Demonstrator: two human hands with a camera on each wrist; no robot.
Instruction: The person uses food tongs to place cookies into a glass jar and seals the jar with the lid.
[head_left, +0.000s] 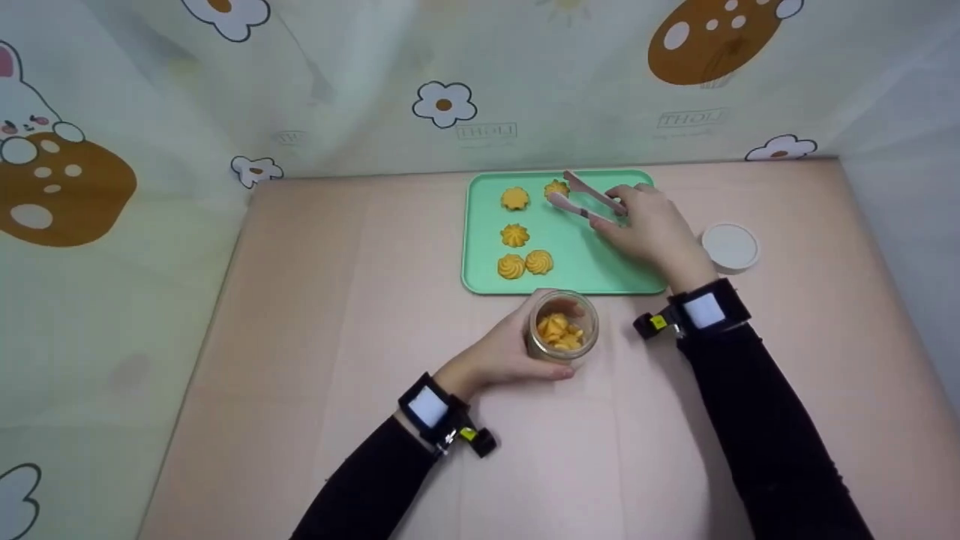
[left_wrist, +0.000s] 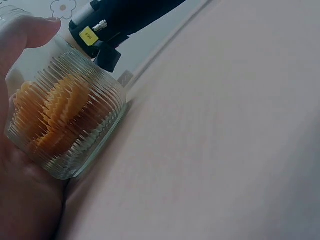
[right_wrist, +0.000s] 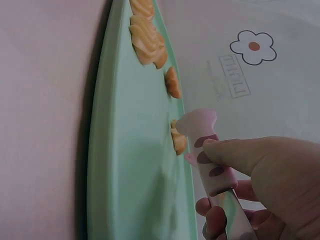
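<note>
My left hand [head_left: 510,352] grips a ribbed glass jar [head_left: 562,326] holding several orange cookies; the jar [left_wrist: 65,125] stands on the pink table just in front of the green tray [head_left: 592,262]. My right hand [head_left: 649,225] holds pink spotted tongs [head_left: 585,199] over the tray's far right part. The tong tips [right_wrist: 197,125] straddle a cookie [head_left: 556,187] at the tray's far edge, which also shows in the right wrist view as a cookie [right_wrist: 178,140] beside the tips. Several more swirl cookies [head_left: 514,235] lie on the tray's left side.
A round white lid [head_left: 730,246] lies on the table right of the tray. A patterned curtain [head_left: 450,90] closes off the back and both sides. The pink table top [head_left: 315,315] stretches left of the tray and toward me.
</note>
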